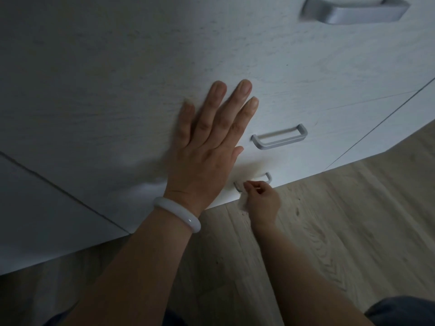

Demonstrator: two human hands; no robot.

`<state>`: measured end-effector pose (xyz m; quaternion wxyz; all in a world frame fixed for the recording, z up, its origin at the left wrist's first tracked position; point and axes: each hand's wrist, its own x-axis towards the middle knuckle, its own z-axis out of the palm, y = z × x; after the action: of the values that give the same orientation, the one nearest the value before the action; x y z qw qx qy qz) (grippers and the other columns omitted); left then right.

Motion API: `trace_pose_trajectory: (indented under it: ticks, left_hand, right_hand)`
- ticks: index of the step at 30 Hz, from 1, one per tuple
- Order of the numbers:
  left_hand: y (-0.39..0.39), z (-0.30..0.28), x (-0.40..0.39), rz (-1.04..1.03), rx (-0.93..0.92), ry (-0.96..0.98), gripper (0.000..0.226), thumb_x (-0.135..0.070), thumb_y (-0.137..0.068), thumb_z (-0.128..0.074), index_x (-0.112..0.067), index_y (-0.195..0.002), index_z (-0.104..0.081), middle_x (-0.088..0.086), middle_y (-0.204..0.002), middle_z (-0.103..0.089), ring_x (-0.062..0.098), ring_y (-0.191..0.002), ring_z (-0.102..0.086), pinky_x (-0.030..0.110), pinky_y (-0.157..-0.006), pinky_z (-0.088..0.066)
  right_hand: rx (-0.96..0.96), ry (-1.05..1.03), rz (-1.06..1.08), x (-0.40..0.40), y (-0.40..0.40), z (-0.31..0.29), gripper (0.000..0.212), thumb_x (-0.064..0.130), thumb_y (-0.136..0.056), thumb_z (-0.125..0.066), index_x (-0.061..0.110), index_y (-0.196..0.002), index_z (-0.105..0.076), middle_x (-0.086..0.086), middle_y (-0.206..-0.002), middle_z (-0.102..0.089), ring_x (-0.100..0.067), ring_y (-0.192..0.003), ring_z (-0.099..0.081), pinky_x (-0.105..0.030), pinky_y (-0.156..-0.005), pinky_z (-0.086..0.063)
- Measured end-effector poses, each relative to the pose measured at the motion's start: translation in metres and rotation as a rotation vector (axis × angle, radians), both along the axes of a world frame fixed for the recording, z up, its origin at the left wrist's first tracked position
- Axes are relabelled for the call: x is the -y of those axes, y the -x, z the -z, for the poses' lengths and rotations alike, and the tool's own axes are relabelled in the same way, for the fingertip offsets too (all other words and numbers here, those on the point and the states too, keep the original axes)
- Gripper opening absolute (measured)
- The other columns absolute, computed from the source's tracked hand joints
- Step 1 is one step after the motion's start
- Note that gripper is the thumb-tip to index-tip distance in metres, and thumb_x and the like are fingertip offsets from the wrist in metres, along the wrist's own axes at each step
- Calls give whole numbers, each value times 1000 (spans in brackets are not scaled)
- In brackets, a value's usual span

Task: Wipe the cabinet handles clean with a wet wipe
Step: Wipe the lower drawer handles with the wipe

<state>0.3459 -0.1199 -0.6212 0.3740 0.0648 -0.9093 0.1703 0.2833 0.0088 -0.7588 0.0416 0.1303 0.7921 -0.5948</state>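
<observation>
**A:** Right hand (262, 198) is down at the bottom handle (255, 182), the lowest of three on this cabinet front (117, 90); fingers curled, pinching the wet wipe (243, 203) against the left end of the bar; a pale scrap of the wipe hangs just below the knuckles.

**B:** And the left hand (207, 147)?

**A:** Flat on the cabinet front, fingers straight and spread, holding nothing; it looks to me like a brace while the person leans in; a white bangle (177, 216) sits on that wrist.

**B:** So how far along are we?

**A:** Hard to call; the middle handle (280, 137) and the big top handle (355, 10) are bare metal with no hand near them; if the person is working downward, this bottom one would be the last, but the light is dim and I can't judge clean from dirty on any of them; the bottom bar itself is half hidden behind the fingers and blurred.

**B:** What's left, at a guess?

**A:** Carrying the wipe along the bottom bar to its right end, at least; whether other handles wait out of view, I can't say.

**B:** The setting?

**A:** White, wood-grained cabinet front with thin seams between panels; pale plank floor (341, 231) right below; dark trouser cloth (404, 311) at the lower corner; the whole room is dim.
</observation>
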Motion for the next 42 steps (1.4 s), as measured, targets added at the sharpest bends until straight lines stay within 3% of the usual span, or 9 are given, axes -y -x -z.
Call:
trace_pose_trajectory:
  ticks: [4,10,15,20,26,28,31,39,42]
  left_hand:
    - [0,-3,-2,10,11,-21,80,-45,-93,-54,-26,-157,-9,-4,-162,-1,26,-147,2,48,-117,14]
    - [-1,-2,-1,-3,10,-11,79,-46,-94,-52,-26,-157,-8,-3,-162,-2,26,-148,0,48,-117,13]
    - [-1,-5,-2,11,25,-29,83,-46,-91,-57,-25,-157,-10,-3,-162,-2,27,-147,1,47,-116,16]
    - [-2,-4,-3,0,30,-35,81,-46,-93,-54,-25,-157,-8,-3,-162,0,27,-147,4,48,-116,17]
    - [-3,-6,-3,9,34,-31,83,-46,-91,-57,-24,-157,-11,-2,-163,-8,28,-147,0,48,-116,15]
    - [-3,-6,-3,9,38,-33,83,-46,-91,-56,-25,-157,-9,-2,-163,-5,27,-147,1,47,-116,15]
    - [-2,-5,-3,4,31,-40,82,-45,-92,-56,-25,-157,-9,-3,-162,-2,27,-147,2,48,-116,16]
    - [-2,-5,-2,1,24,-21,81,-47,-94,-52,-25,-157,-7,-2,-163,-7,27,-147,0,48,-116,14]
    - [0,-3,-2,-2,13,-13,82,-47,-92,-54,-25,-157,-8,-3,-162,-5,27,-147,0,48,-116,16]
  right_hand:
    - [-23,18,101,-14,14,0,5,16,-83,-71,18,-79,-70,0,-68,-65,-16,-65,-60,-31,-68,-50]
    - [13,55,-140,1,-12,-1,16,18,-88,-68,24,-73,-66,0,-78,-68,-17,-73,-64,-36,-68,-55]
    - [-3,70,63,-17,14,-2,17,13,-84,-69,24,-71,-65,-6,-71,-67,-21,-67,-62,-50,-72,-57]
    - [2,2,-207,6,-16,-8,10,19,-92,-63,17,-82,-62,5,-76,-64,-14,-67,-62,-29,-56,-56]
    - [-35,-11,75,-17,18,0,7,17,-85,-66,23,-82,-66,-2,-76,-67,-25,-77,-67,-47,-74,-57]
    - [-21,-18,-17,-9,7,-1,6,16,-88,-64,21,-86,-66,2,-78,-66,-19,-76,-66,-42,-72,-59]
    - [34,2,-219,4,-14,1,13,16,-94,-60,12,-106,-63,-3,-93,-66,-18,-75,-67,-20,-51,-54]
    - [42,-1,-345,0,-12,-5,21,10,-91,-63,3,-110,-58,-12,-81,-68,-23,-49,-65,-31,-45,-54]
    - [32,-61,-373,5,-12,-5,19,12,-92,-62,3,-108,-57,-15,-88,-68,-21,-44,-63,-27,-41,-50]
